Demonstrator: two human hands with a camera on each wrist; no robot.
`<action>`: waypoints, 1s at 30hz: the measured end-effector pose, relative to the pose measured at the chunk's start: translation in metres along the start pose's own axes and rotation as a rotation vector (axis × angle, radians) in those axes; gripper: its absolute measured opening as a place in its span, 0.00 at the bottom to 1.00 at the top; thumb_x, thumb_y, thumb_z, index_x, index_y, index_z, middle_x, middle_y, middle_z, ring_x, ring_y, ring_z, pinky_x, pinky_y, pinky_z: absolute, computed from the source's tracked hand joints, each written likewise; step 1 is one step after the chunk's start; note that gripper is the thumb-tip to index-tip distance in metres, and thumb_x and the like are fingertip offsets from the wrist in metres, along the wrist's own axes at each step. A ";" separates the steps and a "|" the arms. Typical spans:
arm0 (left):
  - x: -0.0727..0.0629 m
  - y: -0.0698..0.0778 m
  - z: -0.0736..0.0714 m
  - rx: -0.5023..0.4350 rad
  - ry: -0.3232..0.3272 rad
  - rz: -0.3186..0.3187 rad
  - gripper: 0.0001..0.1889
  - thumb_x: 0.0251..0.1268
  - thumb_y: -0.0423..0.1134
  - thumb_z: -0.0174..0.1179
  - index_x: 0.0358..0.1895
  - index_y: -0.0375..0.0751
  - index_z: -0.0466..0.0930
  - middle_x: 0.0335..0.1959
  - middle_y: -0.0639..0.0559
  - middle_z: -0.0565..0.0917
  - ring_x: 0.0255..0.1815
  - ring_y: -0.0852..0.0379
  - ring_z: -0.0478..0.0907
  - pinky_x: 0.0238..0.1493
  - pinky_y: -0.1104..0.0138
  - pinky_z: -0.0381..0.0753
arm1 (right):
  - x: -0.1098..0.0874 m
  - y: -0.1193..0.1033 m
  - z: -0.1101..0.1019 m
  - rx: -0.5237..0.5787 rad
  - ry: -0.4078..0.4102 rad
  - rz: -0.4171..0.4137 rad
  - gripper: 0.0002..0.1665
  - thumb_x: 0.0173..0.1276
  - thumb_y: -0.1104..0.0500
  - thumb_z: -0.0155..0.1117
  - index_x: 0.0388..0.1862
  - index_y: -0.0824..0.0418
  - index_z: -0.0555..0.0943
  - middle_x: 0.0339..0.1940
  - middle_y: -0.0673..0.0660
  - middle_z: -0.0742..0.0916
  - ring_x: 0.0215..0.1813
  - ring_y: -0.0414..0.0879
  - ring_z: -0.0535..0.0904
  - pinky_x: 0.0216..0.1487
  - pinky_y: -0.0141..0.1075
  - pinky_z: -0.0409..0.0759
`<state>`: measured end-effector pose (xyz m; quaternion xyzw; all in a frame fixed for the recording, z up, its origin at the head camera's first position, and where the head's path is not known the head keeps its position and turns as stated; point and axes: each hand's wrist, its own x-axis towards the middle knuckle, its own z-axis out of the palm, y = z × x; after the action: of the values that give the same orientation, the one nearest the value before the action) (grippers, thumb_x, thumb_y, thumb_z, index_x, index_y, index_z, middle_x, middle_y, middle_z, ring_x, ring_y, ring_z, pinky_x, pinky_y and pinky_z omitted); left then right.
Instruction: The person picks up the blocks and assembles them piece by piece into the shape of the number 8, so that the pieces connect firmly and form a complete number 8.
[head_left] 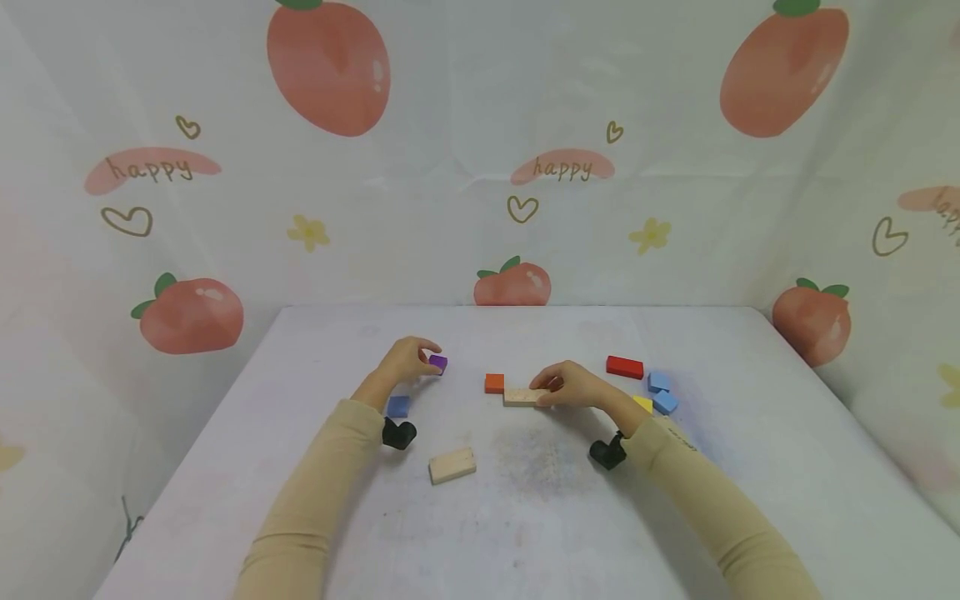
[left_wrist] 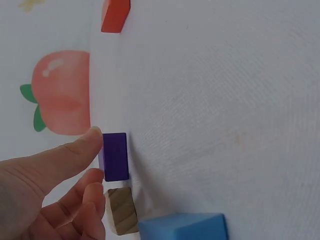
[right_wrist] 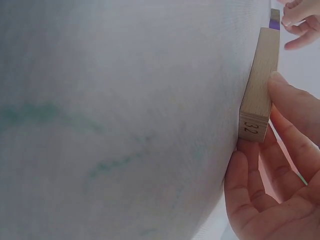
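Observation:
My left hand [head_left: 402, 360] is at a small purple block [left_wrist: 115, 157], thumb tip at its edge and the index finger held apart above it in the head view. Next to the purple block is a short brown wooden block [left_wrist: 122, 211], with a blue block [left_wrist: 182, 227] nearer me. My right hand [head_left: 573, 385] pinches a long pale wooden block [right_wrist: 261, 82] between thumb and fingers; its end face bears the number 32. An orange block [head_left: 494, 383] stands just left of that long block in the head view.
A loose pale wooden block [head_left: 452, 465] lies nearer me on the white table [head_left: 480, 542]. To the right are a red block [head_left: 625, 367], two light blue blocks [head_left: 658, 382] and a yellow block [head_left: 642, 403] partly behind my right wrist. A printed curtain [head_left: 450, 208] hangs behind.

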<state>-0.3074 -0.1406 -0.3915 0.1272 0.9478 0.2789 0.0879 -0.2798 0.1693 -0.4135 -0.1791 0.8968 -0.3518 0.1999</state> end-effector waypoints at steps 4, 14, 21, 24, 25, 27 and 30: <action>0.003 -0.003 0.003 0.005 -0.005 -0.025 0.24 0.52 0.37 0.67 0.55 0.37 0.77 0.33 0.43 0.79 0.29 0.56 0.72 0.28 0.72 0.68 | 0.000 0.001 0.000 -0.005 0.002 -0.006 0.16 0.60 0.59 0.66 0.48 0.61 0.81 0.48 0.59 0.83 0.46 0.48 0.75 0.47 0.38 0.80; 0.004 -0.004 0.006 0.025 0.009 -0.085 0.24 0.51 0.36 0.67 0.55 0.40 0.78 0.44 0.38 0.80 0.42 0.48 0.76 0.42 0.62 0.74 | 0.000 0.000 0.000 -0.011 -0.001 -0.010 0.16 0.60 0.59 0.66 0.48 0.61 0.81 0.48 0.59 0.83 0.45 0.47 0.75 0.46 0.37 0.79; 0.003 -0.003 0.007 0.028 0.029 -0.086 0.22 0.51 0.36 0.68 0.52 0.39 0.79 0.42 0.39 0.81 0.41 0.48 0.76 0.41 0.62 0.74 | 0.000 0.000 0.000 -0.008 -0.004 0.001 0.16 0.60 0.59 0.66 0.48 0.60 0.81 0.48 0.59 0.83 0.46 0.48 0.75 0.47 0.37 0.80; 0.003 -0.004 0.007 0.029 0.032 -0.084 0.21 0.50 0.36 0.68 0.51 0.38 0.79 0.41 0.40 0.81 0.39 0.49 0.75 0.40 0.63 0.73 | 0.000 -0.001 0.001 -0.010 -0.004 -0.005 0.16 0.61 0.59 0.65 0.48 0.61 0.81 0.48 0.59 0.83 0.46 0.48 0.75 0.47 0.37 0.80; 0.003 -0.004 0.008 0.031 0.032 -0.085 0.21 0.50 0.36 0.68 0.51 0.38 0.79 0.40 0.40 0.81 0.39 0.50 0.75 0.40 0.63 0.73 | 0.000 -0.001 0.001 -0.009 -0.004 -0.006 0.16 0.61 0.59 0.65 0.48 0.61 0.81 0.48 0.59 0.83 0.46 0.48 0.75 0.47 0.38 0.80; 0.004 -0.004 0.008 0.041 0.032 -0.084 0.21 0.50 0.36 0.68 0.51 0.38 0.79 0.40 0.40 0.81 0.39 0.50 0.75 0.41 0.63 0.74 | 0.000 -0.001 0.001 -0.008 -0.003 -0.010 0.16 0.61 0.59 0.65 0.48 0.61 0.81 0.48 0.59 0.83 0.47 0.49 0.76 0.48 0.38 0.80; 0.004 -0.004 0.008 0.047 0.031 -0.095 0.21 0.50 0.35 0.68 0.51 0.38 0.79 0.40 0.41 0.81 0.39 0.51 0.74 0.41 0.63 0.73 | 0.000 0.001 0.001 -0.007 -0.003 -0.009 0.16 0.61 0.59 0.65 0.48 0.61 0.81 0.49 0.59 0.83 0.47 0.49 0.76 0.48 0.38 0.80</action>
<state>-0.3101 -0.1384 -0.4009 0.0796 0.9603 0.2541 0.0833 -0.2798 0.1695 -0.4145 -0.1843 0.8969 -0.3493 0.1989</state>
